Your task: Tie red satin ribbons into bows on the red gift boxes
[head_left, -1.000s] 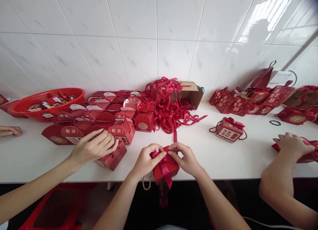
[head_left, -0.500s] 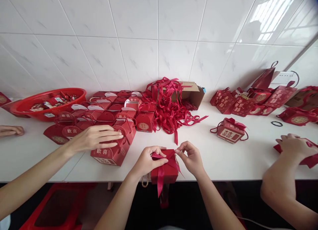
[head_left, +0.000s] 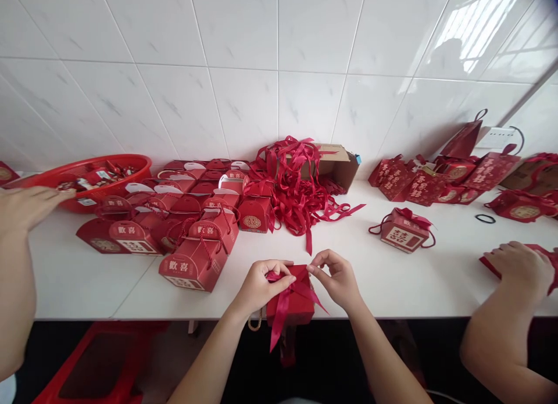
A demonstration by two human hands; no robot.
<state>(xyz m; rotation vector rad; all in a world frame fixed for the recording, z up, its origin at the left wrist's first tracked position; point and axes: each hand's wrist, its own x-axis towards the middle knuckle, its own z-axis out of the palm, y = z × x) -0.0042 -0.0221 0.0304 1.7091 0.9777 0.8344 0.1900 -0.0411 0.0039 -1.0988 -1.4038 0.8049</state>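
Observation:
A small red box (head_left: 291, 308) with a cord handle at its left side sits at the table's front edge, with a shiny red ribbon (head_left: 282, 311) tied over its top and its tails hanging down. My left hand (head_left: 265, 285) pinches the ribbon at the knot, thumb and fingers pressed together. At the box's upper right, my right hand (head_left: 335, 276) pinches the ribbon's end between thumb and forefinger. Behind the box lies a heap of loose red ribbons (head_left: 300, 200), spilling from a cardboard box (head_left: 342, 167).
Rows of red gift boxes (head_left: 185, 267) stand at left, near a red basket (head_left: 146, 163) of small packets. Another person's arm (head_left: 15, 264) reaches in at far left. At right are a bowed box (head_left: 404, 229), a black ring (head_left: 485, 218) and another person's hand (head_left: 523, 264).
The other person's arm at left has moved from the gift boxes to beside the basket. The ribbon tails have spread slightly. My hands have barely moved.

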